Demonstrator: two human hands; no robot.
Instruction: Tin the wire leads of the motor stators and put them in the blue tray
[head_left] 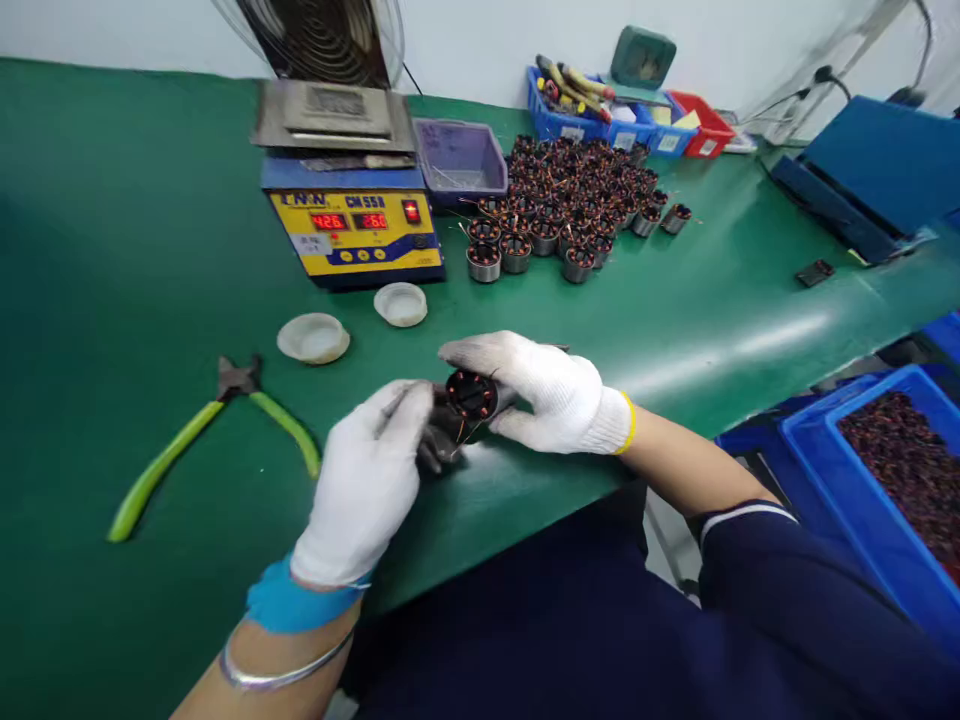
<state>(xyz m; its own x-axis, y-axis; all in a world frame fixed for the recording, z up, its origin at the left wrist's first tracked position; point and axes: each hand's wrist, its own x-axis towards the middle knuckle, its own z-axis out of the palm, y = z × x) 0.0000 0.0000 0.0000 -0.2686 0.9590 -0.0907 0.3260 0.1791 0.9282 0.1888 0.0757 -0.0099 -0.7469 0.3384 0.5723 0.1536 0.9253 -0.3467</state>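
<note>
White-gloved, the right hand [555, 395] grips a wound stator [472, 396] nearside of the yellow-fronted controller [360, 235] — the left hand [371, 480] bends its fingers at the stator's edge, and from my feed I can't tell whether they pinch. Right of the controller, a blue tub [847, 500] holds dark reddish pieces [900, 465]. Before the controller, two pale dishes [313, 340]; beside it, a purple bin [466, 188]; beyond, rightward — a blue bin [559, 124] of tools [589, 84].
</note>
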